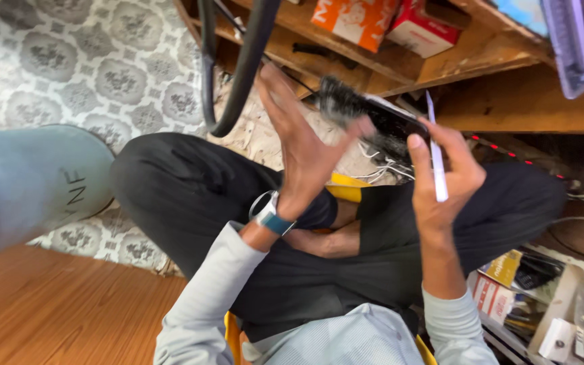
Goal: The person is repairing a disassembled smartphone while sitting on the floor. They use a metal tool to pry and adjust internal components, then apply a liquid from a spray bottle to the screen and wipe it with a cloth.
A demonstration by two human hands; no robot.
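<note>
I sit cross-legged in black trousers. My left hand (303, 145) is raised, palm toward me, with its fingers on the blurred bristly end of a black device (373, 116). My right hand (443, 177) grips the other end of that black device and also pinches a thin white stick-like tool (436, 154) that points upward. Loose white wires (380, 170) hang below the device. A watch with a blue band (275, 220) sits on my left wrist.
A thick black cable loop (234, 74) hangs at the top middle. Wooden shelves (495, 61) hold orange and red boxes (356, 20). A grey cylinder (32, 186) lies at left on a patterned floor covering (103, 67). A tray of small boxes and parts (542, 304) sits at lower right.
</note>
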